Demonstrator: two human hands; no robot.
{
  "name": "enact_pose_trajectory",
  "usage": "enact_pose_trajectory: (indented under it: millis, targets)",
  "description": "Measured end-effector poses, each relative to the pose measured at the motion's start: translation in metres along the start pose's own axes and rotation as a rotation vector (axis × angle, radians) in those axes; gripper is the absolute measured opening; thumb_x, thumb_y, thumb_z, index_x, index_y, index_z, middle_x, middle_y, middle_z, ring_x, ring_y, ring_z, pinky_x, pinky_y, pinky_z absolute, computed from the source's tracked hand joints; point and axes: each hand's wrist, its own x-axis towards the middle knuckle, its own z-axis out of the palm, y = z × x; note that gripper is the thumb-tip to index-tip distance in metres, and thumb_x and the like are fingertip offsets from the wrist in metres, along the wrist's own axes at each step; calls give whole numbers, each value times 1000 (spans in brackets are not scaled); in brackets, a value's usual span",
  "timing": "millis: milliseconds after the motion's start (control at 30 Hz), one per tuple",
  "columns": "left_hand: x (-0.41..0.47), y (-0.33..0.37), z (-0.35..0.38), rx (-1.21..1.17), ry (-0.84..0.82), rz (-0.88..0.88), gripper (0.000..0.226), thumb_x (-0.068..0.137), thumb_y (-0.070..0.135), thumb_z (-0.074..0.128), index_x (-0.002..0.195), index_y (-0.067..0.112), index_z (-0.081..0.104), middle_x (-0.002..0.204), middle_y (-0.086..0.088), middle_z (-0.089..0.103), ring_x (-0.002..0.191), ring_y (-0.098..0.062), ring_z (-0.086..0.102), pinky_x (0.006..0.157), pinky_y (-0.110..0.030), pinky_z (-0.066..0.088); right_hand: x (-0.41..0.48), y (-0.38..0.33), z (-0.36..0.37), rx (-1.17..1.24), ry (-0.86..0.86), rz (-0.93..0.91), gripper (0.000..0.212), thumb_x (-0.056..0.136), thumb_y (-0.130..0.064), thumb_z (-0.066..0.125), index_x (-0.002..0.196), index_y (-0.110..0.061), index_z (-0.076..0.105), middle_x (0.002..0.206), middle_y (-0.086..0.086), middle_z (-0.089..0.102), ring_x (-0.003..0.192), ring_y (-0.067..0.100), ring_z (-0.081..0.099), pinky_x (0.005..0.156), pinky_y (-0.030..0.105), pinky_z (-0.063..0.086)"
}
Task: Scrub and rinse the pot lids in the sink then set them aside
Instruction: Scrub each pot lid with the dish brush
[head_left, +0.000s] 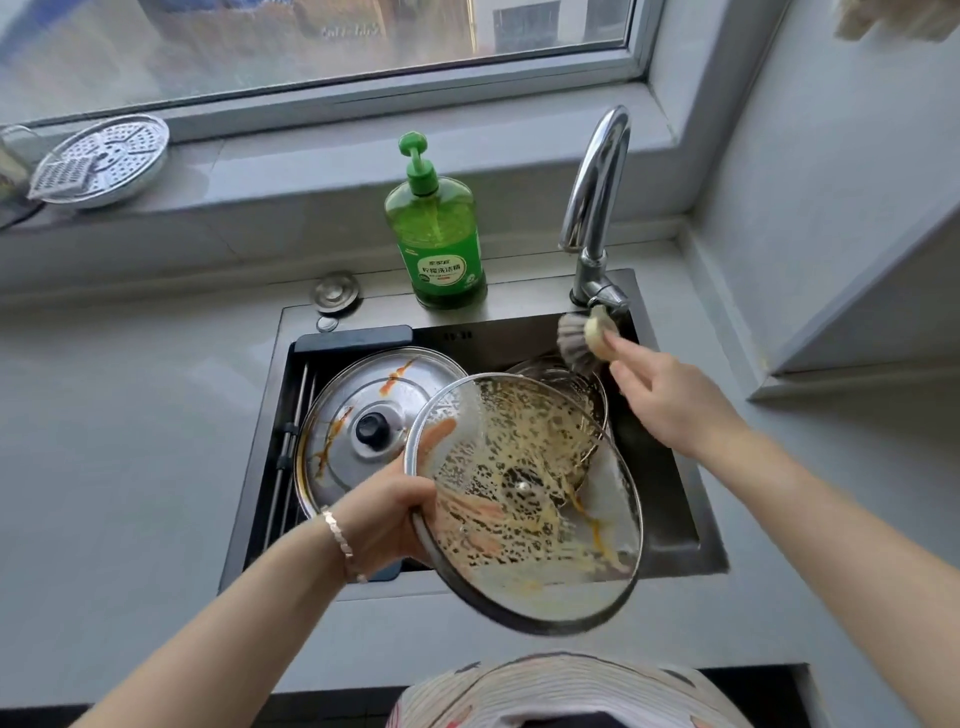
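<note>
Left hand (387, 512) grips the glass lid (524, 499) by its near-left rim, held tilted over the front of the sink (680, 525) - underside smeared with yellow and orange residue. Right hand (665, 400) reaches to the back right corner, fingertips on the pale handle of a brush (576, 338) just below the faucet (597, 197) base - cannot tell if it is actually gripped. A steel lid (343, 415) with a black knob and orange streaks lies in the sink's left side, partly under the glass lid; green soap bottle (441, 244) stands on the back ledge.
</note>
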Motion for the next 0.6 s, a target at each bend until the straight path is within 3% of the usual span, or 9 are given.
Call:
enact_pose_trajectory:
  millis: [67,133,267,433,533,600]
  targets:
    - [-2,-5,8,-37,39,41,85,53,-6,37,135,19,33,94,-21,71,69,-35,70,43,-37,55,-15,-5,7,-196,-57,-68,40,99,-27,38,135,-45,41,99,2,64,86,22,58,64,29,46]
    - [-1,-8,14,-38,85,94,83,52,-5,38,133,15,35,88,-18,72,64,-32,69,41,-35,54,-37,-19,23,-253,-151,-94,41,98,-24,38,134,-44,43,88,-3,55,79,18,55,54,20,37]
    - [-1,-10,23,98,150,158,60,57,1,49,115,14,51,68,-5,70,52,-20,59,42,-26,50,-67,-48,44,23,-287,-267,44,95,-15,43,132,-38,49,88,2,58,74,13,47,62,22,39]
    - [-2,-14,24,68,170,171,77,58,-1,45,131,19,36,82,-9,73,56,-21,61,46,-29,51,-31,-18,35,49,-91,44,36,98,-19,42,128,-35,54,100,0,69,64,12,53,53,24,40]
    - [5,-13,29,72,181,177,71,56,-1,43,125,15,44,85,-13,69,65,-30,57,53,-32,49,-54,-48,49,189,-194,-183,38,96,-15,46,129,-32,53,94,2,69,61,11,52,54,27,44]
    - [4,-16,28,49,180,161,72,54,-2,41,125,10,45,92,-21,61,78,-35,48,59,-33,48,-58,-54,48,210,-211,-234,39,95,-13,47,129,-32,52,95,4,70,61,9,53,57,31,48]
